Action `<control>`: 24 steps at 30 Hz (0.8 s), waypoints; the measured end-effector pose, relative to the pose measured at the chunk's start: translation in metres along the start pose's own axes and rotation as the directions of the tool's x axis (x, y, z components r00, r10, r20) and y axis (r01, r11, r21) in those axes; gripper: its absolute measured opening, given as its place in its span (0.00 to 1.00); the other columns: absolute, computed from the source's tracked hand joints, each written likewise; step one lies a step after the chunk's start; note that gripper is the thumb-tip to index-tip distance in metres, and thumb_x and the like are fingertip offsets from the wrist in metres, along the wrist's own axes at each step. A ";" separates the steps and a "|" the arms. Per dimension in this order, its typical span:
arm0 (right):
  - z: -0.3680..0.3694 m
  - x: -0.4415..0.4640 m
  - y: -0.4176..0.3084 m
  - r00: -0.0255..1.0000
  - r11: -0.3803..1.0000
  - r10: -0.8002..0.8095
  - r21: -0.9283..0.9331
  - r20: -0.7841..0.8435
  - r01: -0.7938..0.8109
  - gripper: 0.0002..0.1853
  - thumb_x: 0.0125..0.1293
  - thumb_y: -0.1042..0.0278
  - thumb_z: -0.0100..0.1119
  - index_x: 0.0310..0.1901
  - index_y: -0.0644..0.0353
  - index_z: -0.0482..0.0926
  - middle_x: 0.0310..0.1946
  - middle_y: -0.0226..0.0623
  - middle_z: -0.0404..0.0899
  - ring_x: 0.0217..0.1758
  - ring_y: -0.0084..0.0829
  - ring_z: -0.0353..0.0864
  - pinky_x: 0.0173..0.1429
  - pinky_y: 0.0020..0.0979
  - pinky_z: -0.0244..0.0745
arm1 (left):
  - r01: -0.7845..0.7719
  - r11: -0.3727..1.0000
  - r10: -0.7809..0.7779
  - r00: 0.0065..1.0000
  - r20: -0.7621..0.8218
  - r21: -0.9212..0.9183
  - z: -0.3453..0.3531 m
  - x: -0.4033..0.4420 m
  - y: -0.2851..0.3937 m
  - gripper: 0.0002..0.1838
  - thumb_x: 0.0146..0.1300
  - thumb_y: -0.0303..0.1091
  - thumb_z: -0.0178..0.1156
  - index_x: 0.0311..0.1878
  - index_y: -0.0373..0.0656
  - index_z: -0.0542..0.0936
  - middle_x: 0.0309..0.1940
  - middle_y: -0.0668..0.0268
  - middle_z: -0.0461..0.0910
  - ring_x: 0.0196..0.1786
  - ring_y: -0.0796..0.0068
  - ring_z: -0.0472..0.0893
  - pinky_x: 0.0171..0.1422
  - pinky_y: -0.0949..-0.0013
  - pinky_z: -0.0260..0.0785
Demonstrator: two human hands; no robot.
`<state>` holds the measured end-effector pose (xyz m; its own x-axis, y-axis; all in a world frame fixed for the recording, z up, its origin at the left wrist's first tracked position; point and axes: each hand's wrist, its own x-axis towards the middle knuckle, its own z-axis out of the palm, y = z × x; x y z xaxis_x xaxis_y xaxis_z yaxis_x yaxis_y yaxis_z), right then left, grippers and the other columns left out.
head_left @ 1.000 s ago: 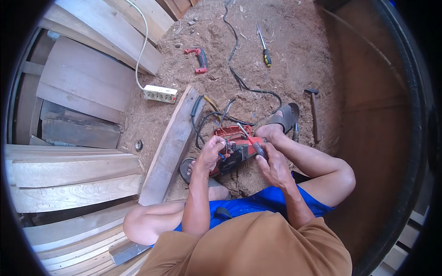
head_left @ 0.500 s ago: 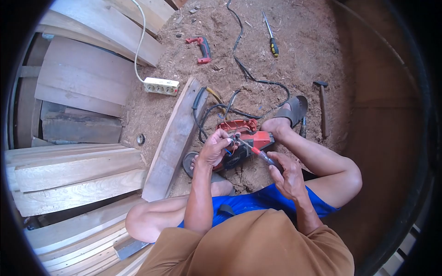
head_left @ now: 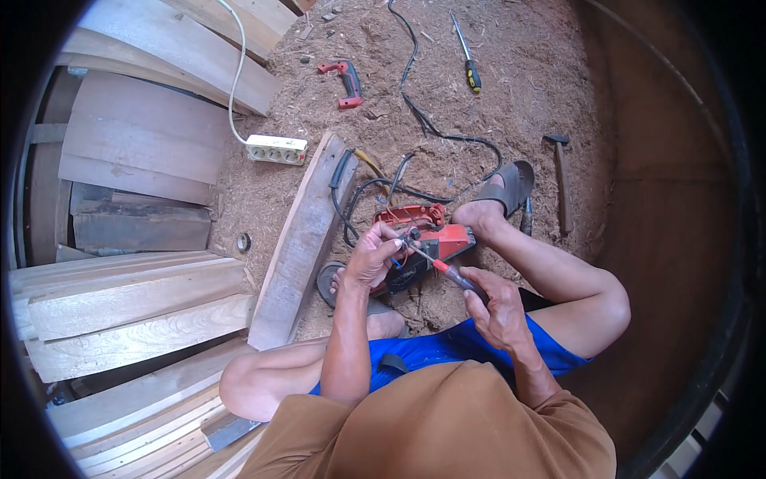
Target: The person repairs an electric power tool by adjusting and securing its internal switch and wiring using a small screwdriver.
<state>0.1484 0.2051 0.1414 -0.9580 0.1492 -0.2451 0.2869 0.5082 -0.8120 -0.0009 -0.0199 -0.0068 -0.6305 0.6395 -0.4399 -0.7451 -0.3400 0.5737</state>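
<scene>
My left hand (head_left: 373,255) pinches a small dark part (head_left: 410,237) with thin wires on it, above an opened red and black power tool (head_left: 431,251). In my right hand (head_left: 496,308) is a screwdriver (head_left: 452,273) with a red and clear handle. Its shaft points up and left, with the tip at or close to the small part; exact contact is too small to tell. The power tool lies on the ground between my feet. A red housing piece (head_left: 408,214) sits just behind it, next to black cables (head_left: 363,190).
A wooden beam (head_left: 299,247) lies left of the tool. Beyond are a power strip (head_left: 276,149), a red-black handle cover (head_left: 349,84), a yellow-black screwdriver (head_left: 472,75) and a long cable (head_left: 412,60). A hammer (head_left: 563,184) lies right. Planks (head_left: 144,291) are stacked at left.
The screwdriver in my right hand has swung from pointing up past the tool to pointing at the small part in my left hand. My right hand has moved slightly right and down.
</scene>
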 end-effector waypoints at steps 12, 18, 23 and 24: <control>0.006 0.004 -0.001 0.999 0.998 -0.049 -0.039 -0.001 0.049 0.21 0.65 0.72 0.60 0.60 0.68 0.81 0.50 0.56 0.86 0.52 0.55 0.86 0.60 0.49 0.80 | -0.013 0.998 0.013 1.000 0.008 -0.060 0.001 0.001 -0.004 0.07 0.70 0.23 0.64 0.44 0.40 0.74 0.56 0.45 0.84 0.56 0.54 0.89 0.64 0.54 0.84; 0.006 0.007 -0.005 0.999 0.999 -0.039 -0.035 0.005 0.039 0.21 0.65 0.73 0.60 0.60 0.69 0.81 0.49 0.56 0.86 0.52 0.56 0.86 0.60 0.49 0.80 | -0.009 0.998 0.010 1.000 0.016 -0.068 -0.002 0.002 -0.006 0.07 0.70 0.23 0.64 0.44 0.40 0.75 0.57 0.45 0.83 0.57 0.53 0.88 0.66 0.52 0.83; 0.008 0.005 -0.006 0.997 0.997 -0.067 -0.052 -0.028 0.065 0.21 0.64 0.75 0.60 0.60 0.68 0.81 0.47 0.55 0.86 0.51 0.55 0.86 0.58 0.49 0.80 | -0.014 0.998 0.014 1.000 0.002 -0.056 0.004 0.000 -0.002 0.07 0.71 0.22 0.61 0.45 0.40 0.73 0.56 0.46 0.83 0.55 0.56 0.88 0.61 0.58 0.83; 0.008 0.005 -0.006 0.996 0.994 -0.086 -0.068 -0.036 0.084 0.21 0.64 0.76 0.61 0.60 0.68 0.81 0.47 0.55 0.86 0.50 0.55 0.86 0.57 0.49 0.80 | -0.013 0.999 0.013 1.000 0.002 -0.051 0.004 0.000 -0.002 0.07 0.71 0.22 0.61 0.45 0.40 0.73 0.57 0.45 0.82 0.55 0.57 0.88 0.61 0.58 0.83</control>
<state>0.1425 0.1958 0.1405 -0.9786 0.1353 -0.1548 0.2048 0.5758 -0.7915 0.0013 -0.0166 -0.0049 -0.6399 0.6366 -0.4304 -0.7468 -0.3832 0.5435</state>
